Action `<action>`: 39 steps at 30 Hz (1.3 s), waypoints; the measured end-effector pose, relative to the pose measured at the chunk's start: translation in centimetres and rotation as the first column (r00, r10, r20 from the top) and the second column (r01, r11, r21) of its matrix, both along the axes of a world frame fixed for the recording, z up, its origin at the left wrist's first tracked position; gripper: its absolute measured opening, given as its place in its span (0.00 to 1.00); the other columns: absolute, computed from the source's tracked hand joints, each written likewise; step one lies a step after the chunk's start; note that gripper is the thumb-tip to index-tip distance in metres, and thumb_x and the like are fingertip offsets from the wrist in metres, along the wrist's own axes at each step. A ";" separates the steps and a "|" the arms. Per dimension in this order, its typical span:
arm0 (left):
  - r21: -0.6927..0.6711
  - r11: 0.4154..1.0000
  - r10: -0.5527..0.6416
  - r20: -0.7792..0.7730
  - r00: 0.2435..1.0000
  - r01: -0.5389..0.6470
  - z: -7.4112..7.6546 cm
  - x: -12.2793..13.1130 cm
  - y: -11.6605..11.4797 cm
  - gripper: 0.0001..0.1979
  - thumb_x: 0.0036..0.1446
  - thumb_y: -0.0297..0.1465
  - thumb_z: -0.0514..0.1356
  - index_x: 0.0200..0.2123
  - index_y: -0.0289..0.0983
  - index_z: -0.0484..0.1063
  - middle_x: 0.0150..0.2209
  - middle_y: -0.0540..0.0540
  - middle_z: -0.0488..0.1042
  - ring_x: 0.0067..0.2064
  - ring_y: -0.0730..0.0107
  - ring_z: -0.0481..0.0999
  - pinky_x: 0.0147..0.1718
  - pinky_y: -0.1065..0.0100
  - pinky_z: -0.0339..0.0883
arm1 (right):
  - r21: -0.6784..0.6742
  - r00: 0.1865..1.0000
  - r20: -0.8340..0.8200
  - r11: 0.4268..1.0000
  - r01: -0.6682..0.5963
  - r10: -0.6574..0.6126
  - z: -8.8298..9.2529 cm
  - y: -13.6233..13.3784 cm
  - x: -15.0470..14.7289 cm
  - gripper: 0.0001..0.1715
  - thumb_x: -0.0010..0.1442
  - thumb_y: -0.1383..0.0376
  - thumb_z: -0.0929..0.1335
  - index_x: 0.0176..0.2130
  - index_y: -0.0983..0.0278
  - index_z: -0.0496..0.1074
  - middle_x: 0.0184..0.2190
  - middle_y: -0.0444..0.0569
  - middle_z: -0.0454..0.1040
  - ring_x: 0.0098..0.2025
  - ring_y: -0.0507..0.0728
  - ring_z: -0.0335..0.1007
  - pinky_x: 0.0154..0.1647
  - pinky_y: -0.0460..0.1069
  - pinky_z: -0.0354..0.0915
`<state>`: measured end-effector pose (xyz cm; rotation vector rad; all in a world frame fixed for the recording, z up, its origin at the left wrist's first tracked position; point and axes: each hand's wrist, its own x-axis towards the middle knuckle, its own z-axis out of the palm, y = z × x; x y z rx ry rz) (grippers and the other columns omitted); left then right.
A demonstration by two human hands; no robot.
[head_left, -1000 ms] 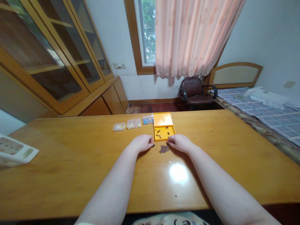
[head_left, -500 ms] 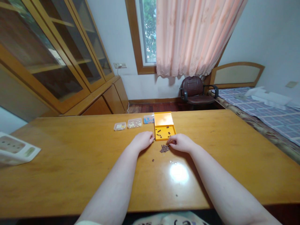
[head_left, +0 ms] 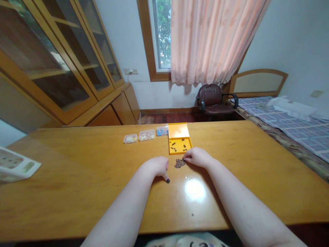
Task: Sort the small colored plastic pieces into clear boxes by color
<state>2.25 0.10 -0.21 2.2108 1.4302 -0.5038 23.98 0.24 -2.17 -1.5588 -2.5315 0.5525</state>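
Okay, clock faces here are centred on the brown pile (head_left: 179, 163), small loose pieces heaped on the wooden table (head_left: 77, 171) between the two hands.

Right hand (head_left: 196, 157) at 3 o'clock: palm side down, fingers bunched together, tips right at the pile's near-right edge. Can't tell if a piece is pinched; fingertips and pieces are too small and dark.

Left hand (head_left: 160, 168) at 9 o'clock, just beside the pile, apart from it. Fingers curled in, thumb stuck out away from them toward 5 o'clock, dark nail showing. Can't tell whether it has anything under the thumb or in the curl.

Yellow case (head_left: 179, 145) at 12 o'clock, opened, lid on the far side, near half with several dark pieces (head_left: 184, 146) scattered in it. Right hand is close to its near-right corner.

Clear boxes in a row: one with blue bits (head_left: 162, 134) at 11, just beside the case; one with pale bits (head_left: 146, 139) and a smaller one (head_left: 130, 142) around 10. Tiny dark speck (head_left: 192, 215) between 5 and 6, near the table's front edge. Chair (head_left: 212, 94) at 1, beyond the table.
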 end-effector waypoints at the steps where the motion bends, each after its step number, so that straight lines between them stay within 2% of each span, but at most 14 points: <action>1: -0.001 1.000 0.008 0.002 1.000 -0.008 0.1 0.0 0.0 0.25 0.27 0.41 0.71 0.31 0.39 0.71 0.29 0.49 0.75 0.29 0.65 0.72 0.25 0.70 0.60 | 0.010 1.000 0.005 1.000 0.007 -0.007 0.0 0.0 0.0 0.12 0.55 0.64 0.65 0.36 0.57 0.78 0.35 0.45 0.79 0.35 0.55 0.73 0.33 0.46 0.60; 5: 0.012 0.997 0.071 0.030 0.997 -0.072 0.6 0.1 0.3 0.17 0.35 0.37 0.69 0.31 0.39 0.73 0.30 0.49 0.76 0.30 0.65 0.74 0.25 0.71 0.60 | 0.040 0.999 0.026 0.999 0.025 -0.026 0.0 0.0 -0.2 0.12 0.56 0.62 0.65 0.37 0.58 0.78 0.35 0.46 0.79 0.36 0.55 0.73 0.33 0.46 0.60; 9: 0.150 0.979 0.139 0.017 0.990 -0.140 0.8 0.3 0.6 0.09 0.45 0.36 0.64 0.30 0.38 0.74 0.32 0.44 0.77 0.34 0.61 0.75 0.29 0.69 0.64 | 0.066 0.997 0.066 0.997 0.041 -0.045 -0.1 0.0 -0.2 0.13 0.57 0.61 0.64 0.37 0.57 0.78 0.36 0.47 0.79 0.36 0.56 0.73 0.33 0.46 0.60; 12: 0.239 0.956 0.170 0.018 0.985 -0.169 0.7 0.4 0.8 0.10 0.50 0.36 0.60 0.32 0.36 0.75 0.35 0.39 0.77 0.38 0.57 0.76 0.35 0.66 0.67 | 0.079 0.996 0.087 0.997 0.018 -0.024 0.0 0.0 -0.1 0.14 0.57 0.62 0.64 0.39 0.55 0.77 0.37 0.46 0.79 0.36 0.56 0.73 0.33 0.47 0.61; 17: 0.255 0.954 0.161 0.004 0.987 -0.157 0.2 0.4 0.9 0.11 0.53 0.34 0.57 0.34 0.33 0.75 0.39 0.34 0.77 0.41 0.50 0.76 0.38 0.60 0.68 | 0.078 0.994 0.104 0.997 0.011 -0.019 0.3 -0.1 -0.2 0.14 0.57 0.63 0.64 0.38 0.56 0.78 0.37 0.46 0.79 0.36 0.57 0.74 0.34 0.47 0.61; 21: 0.280 0.954 0.117 -0.023 0.993 -0.105 0.0 0.5 0.9 0.13 0.55 0.33 0.55 0.37 0.31 0.75 0.39 0.33 0.76 0.41 0.50 0.76 0.38 0.60 0.69 | 0.075 0.993 0.113 0.996 0.038 -0.046 0.2 -0.1 -0.4 0.13 0.57 0.62 0.64 0.37 0.57 0.78 0.36 0.47 0.79 0.37 0.56 0.74 0.33 0.46 0.61; 23: 0.311 0.943 0.130 -0.005 0.992 -0.122 0.0 0.6 1.0 0.13 0.57 0.32 0.53 0.38 0.32 0.74 0.39 0.34 0.76 0.41 0.52 0.76 0.38 0.60 0.68 | 0.071 0.991 0.113 0.996 0.061 -0.069 0.0 -0.1 -0.5 0.13 0.57 0.62 0.64 0.37 0.58 0.77 0.36 0.47 0.79 0.37 0.56 0.74 0.34 0.46 0.61; 25: 0.365 0.915 0.157 0.067 0.985 -0.170 0.1 0.7 1.1 0.13 0.59 0.33 0.52 0.38 0.33 0.73 0.39 0.36 0.75 0.41 0.54 0.76 0.38 0.61 0.68 | 0.065 0.991 0.112 0.995 0.073 -0.080 -0.1 -0.2 -0.6 0.12 0.57 0.62 0.64 0.37 0.59 0.77 0.36 0.48 0.79 0.38 0.56 0.73 0.34 0.45 0.61; 27: 0.447 0.865 0.150 0.202 0.968 -0.228 -0.1 0.8 1.4 0.12 0.60 0.34 0.51 0.39 0.35 0.71 0.40 0.39 0.75 0.41 0.59 0.75 0.39 0.63 0.67 | 0.069 0.992 0.100 0.995 0.069 -0.076 -0.2 -0.2 -0.6 0.12 0.58 0.62 0.64 0.37 0.59 0.77 0.36 0.48 0.79 0.37 0.56 0.73 0.34 0.45 0.61; 29: 0.516 0.806 0.104 0.362 0.926 -0.292 -0.7 0.9 1.7 0.11 0.61 0.34 0.51 0.41 0.37 0.70 0.42 0.41 0.74 0.43 0.63 0.74 0.42 0.65 0.66 | 0.084 0.995 0.080 0.995 0.053 -0.060 -0.3 -0.2 -0.6 0.11 0.58 0.63 0.64 0.35 0.59 0.77 0.35 0.47 0.79 0.35 0.55 0.73 0.33 0.45 0.60; 31: 0.534 0.782 0.032 0.481 0.876 -0.321 -1.4 1.0 2.1 0.12 0.61 0.33 0.52 0.45 0.37 0.69 0.44 0.43 0.73 0.44 0.66 0.72 0.44 0.66 0.65 | 0.098 0.997 0.057 0.994 0.044 -0.050 -0.5 -0.2 -0.6 0.11 0.57 0.63 0.64 0.34 0.59 0.77 0.33 0.47 0.79 0.34 0.54 0.72 0.32 0.45 0.59; 34: 0.531 0.825 -0.126 0.507 0.853 -0.194 -2.3 0.7 2.4 0.12 0.59 0.32 0.54 0.45 0.38 0.70 0.44 0.46 0.72 0.43 0.68 0.72 0.44 0.68 0.65 | 0.120 0.999 -0.002 0.991 0.054 -0.054 -0.6 -0.1 -0.5 0.10 0.56 0.63 0.65 0.32 0.60 0.76 0.30 0.46 0.78 0.31 0.53 0.71 0.31 0.45 0.57; 37: 0.531 0.847 -0.272 0.431 0.860 0.001 -2.5 0.5 2.5 0.08 0.58 0.32 0.55 0.38 0.41 0.73 0.40 0.48 0.73 0.41 0.70 0.72 0.41 0.70 0.65 | 0.175 0.991 -0.082 0.978 0.116 -0.104 -0.6 0.0 -0.3 0.10 0.57 0.62 0.65 0.34 0.59 0.76 0.28 0.46 0.77 0.29 0.52 0.69 0.29 0.45 0.56; 39: 0.524 0.847 -0.330 0.384 0.863 0.090 -2.4 0.5 2.3 0.08 0.58 0.32 0.55 0.37 0.42 0.74 0.39 0.49 0.72 0.39 0.71 0.72 0.39 0.71 0.64 | 0.224 0.979 -0.139 0.958 0.180 -0.152 -0.6 0.0 -0.1 0.11 0.58 0.62 0.64 0.35 0.59 0.76 0.28 0.46 0.77 0.28 0.52 0.69 0.30 0.45 0.56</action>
